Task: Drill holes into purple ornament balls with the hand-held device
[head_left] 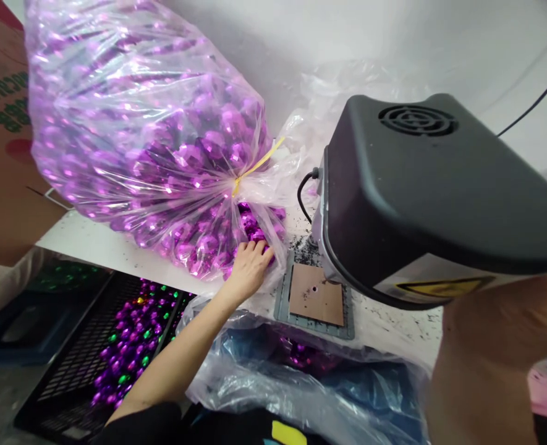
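Observation:
My left hand [251, 262] reaches into the mouth of a big clear plastic bag [152, 80], its fingers curled down on shiny purple faceted beads [251, 222]. The fingertips are hidden among the beads. A yellow tie [259, 165] cinches the bag just above. To the right of this hand lies a brown square plate [317, 296] with a small hole, set on a grey base [282, 303]. Over it juts the black housing of a bench machine [421, 185]. My right hand [539, 312] is at the machine's right side, its fingers hidden behind the housing.
Below left, a black crate [64, 377] holds purple and green beads. A cardboard box [4, 185] stands at the far left. Clear plastic sheeting [254, 377] hangs along the table's front edge. Dark crumbs litter the white tabletop [394, 327]. A black cable [533, 102] runs behind the machine.

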The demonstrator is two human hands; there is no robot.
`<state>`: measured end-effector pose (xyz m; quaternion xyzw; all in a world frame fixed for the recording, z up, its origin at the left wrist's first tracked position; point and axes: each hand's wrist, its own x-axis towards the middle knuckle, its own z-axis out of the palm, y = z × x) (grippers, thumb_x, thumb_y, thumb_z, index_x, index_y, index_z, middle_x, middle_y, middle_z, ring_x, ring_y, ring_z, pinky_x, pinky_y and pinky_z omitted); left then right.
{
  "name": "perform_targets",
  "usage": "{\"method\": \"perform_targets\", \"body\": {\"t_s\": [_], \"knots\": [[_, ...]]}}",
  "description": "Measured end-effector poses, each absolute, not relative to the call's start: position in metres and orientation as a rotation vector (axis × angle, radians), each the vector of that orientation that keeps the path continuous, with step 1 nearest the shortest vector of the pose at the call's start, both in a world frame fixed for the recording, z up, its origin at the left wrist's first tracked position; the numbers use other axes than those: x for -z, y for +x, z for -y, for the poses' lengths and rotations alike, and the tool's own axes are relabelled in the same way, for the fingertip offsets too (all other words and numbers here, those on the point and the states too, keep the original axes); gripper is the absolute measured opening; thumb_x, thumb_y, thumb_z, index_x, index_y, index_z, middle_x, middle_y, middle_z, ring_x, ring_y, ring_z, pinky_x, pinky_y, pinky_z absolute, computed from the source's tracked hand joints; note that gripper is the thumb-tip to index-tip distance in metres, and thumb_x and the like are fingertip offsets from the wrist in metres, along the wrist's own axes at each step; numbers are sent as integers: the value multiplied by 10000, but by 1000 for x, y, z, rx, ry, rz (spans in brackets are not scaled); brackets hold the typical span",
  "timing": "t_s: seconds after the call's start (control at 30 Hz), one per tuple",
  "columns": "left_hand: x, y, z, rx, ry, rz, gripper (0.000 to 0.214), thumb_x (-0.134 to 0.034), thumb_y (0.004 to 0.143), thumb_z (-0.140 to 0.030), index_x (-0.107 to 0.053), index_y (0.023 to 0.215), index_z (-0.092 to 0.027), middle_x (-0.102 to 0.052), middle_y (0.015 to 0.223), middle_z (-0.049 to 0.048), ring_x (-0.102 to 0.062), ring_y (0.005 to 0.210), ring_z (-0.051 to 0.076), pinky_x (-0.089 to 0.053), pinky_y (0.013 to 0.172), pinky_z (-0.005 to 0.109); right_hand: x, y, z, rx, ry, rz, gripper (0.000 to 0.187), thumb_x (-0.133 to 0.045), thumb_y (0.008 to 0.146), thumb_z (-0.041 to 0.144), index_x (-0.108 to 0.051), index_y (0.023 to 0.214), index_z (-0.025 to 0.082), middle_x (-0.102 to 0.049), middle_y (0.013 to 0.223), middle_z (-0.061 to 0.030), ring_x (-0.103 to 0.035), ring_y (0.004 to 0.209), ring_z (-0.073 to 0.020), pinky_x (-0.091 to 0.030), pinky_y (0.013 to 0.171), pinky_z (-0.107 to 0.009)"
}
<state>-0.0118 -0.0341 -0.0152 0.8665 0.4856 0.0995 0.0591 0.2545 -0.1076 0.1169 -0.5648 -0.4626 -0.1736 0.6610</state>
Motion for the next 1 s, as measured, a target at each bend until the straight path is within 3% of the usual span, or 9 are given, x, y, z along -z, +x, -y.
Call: {"method": "perform_targets", "body": {"t_s": [0.2,0.3,0.4,0.47,0.6,0.7,0.8,0.9,1.0], "knots": [[-8,-11,71,-1104,1644,-1354,502,-685,896,-424,-518,1328,-230,-662,1201,78,-647,1021,216,-524,868,338,-123,251,107,430,-1211,1155,540,-427,977,582,-621,731,142,-504,663,3,-497,668,-46,-333,625,-275],[-3,3,97,-954,1273,-1112,488,-695,872,-513,-588,1236,-206,-674,986,30,-612,741,133,-482,629,239,-127,253,99,375,-1208,1167,484,-474,971,539,-571,726,133,-460,647,26,-422,631,-21,-278,619,-262],[13,22,106,-777,1168,-993,497,-713,836,-533,-624,1161,-168,-638,839,-10,-505,575,88,-434,539,227,-128,257,89,318,-1227,1162,494,-486,945,577,-509,714,142,-335,605,50,-299,588,-11,-229,620,-266],[24,31,105,-772,1197,-1025,483,-695,844,-534,-632,1151,-166,-657,847,-5,-546,612,107,-476,591,245,-129,259,85,303,-1233,1160,504,-485,937,588,-478,701,142,-285,604,52,-265,589,-13,-231,625,-264],[37,43,97,-809,1330,-1031,422,-685,876,-459,-635,1201,-193,-714,1115,60,-653,1041,230,-522,950,371,-129,260,84,279,-1242,1180,468,-509,943,534,-475,703,133,-297,622,51,-287,607,-13,-269,643,-255],[39,48,95,-830,1334,-989,431,-709,864,-417,-628,1228,-202,-716,1158,70,-646,1090,245,-499,1010,408,-130,258,86,302,-1245,1174,438,-510,949,506,-499,720,134,-336,625,46,-312,611,-19,-271,639,-250],[36,48,95,-873,1154,-937,452,-771,800,-393,-634,1178,-186,-730,1093,63,-679,947,202,-542,831,312,-131,254,88,280,-1244,1186,396,-496,968,454,-496,731,137,-364,626,44,-323,612,-18,-254,626,-243],[31,41,92,-830,914,-883,491,-814,756,-408,-640,1147,-167,-727,955,48,-669,710,144,-444,533,207,-134,251,91,244,-1258,1201,386,-460,986,440,-474,738,144,-360,629,43,-308,611,-18,-241,618,-250],[30,36,89,-777,723,-751,476,-828,759,-399,-659,1135,-161,-707,880,38,-671,645,134,-409,476,191,-135,250,92,248,-1280,1197,430,-428,980,511,-471,745,154,-362,639,38,-308,612,-24,-244,615,-264]]}}
